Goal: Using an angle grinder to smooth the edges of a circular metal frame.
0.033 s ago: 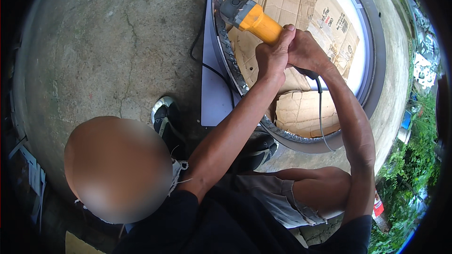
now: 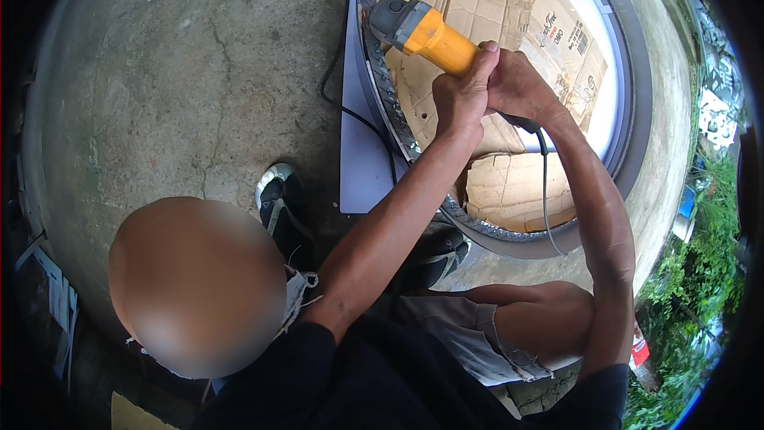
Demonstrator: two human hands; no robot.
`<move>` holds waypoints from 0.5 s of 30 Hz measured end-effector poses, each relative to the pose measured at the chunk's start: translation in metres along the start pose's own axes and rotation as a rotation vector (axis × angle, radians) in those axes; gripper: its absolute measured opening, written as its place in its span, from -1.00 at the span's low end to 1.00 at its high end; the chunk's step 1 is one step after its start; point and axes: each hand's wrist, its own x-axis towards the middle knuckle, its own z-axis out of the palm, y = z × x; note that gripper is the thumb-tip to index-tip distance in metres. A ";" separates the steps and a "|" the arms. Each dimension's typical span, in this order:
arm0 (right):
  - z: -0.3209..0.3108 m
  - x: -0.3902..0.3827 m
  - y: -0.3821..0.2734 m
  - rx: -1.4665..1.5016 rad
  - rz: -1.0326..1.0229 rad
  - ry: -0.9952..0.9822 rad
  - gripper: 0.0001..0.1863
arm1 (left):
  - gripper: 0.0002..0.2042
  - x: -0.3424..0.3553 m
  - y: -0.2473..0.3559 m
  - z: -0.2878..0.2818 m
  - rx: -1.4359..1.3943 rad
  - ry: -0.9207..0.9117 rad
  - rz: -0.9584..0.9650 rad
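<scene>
My left hand and my right hand are closed together around the yellow body of an angle grinder. Its grey head points up-left, over the left edge of a large round frame with a grey outer band. A dark, rough, partly shiny strip runs along that left edge. Creased cardboard pieces cover much of the white inside of the ring. The grinder's cord hangs down from below my hands. The disc under the grinder's head is hidden.
A flat white panel lies under the frame's left side, crossed by a black cable. Cracked concrete surrounds them. My shoes and bent knees are below. Green plants line the right; scrap strips lie left.
</scene>
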 end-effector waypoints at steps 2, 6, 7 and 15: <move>0.001 0.000 0.002 0.017 0.012 -0.036 -0.58 | -0.59 0.001 0.001 -0.004 0.013 -0.001 0.001; 0.001 0.002 0.008 -0.020 0.008 -0.004 -0.56 | -0.58 -0.002 0.003 0.002 0.032 0.004 -0.026; 0.000 0.002 0.007 -0.037 0.028 -0.042 -0.56 | -0.58 -0.003 0.004 0.001 0.034 0.007 -0.024; 0.002 0.001 0.009 0.020 -0.030 -0.002 -0.54 | -0.59 -0.004 0.001 0.002 -0.024 -0.011 0.018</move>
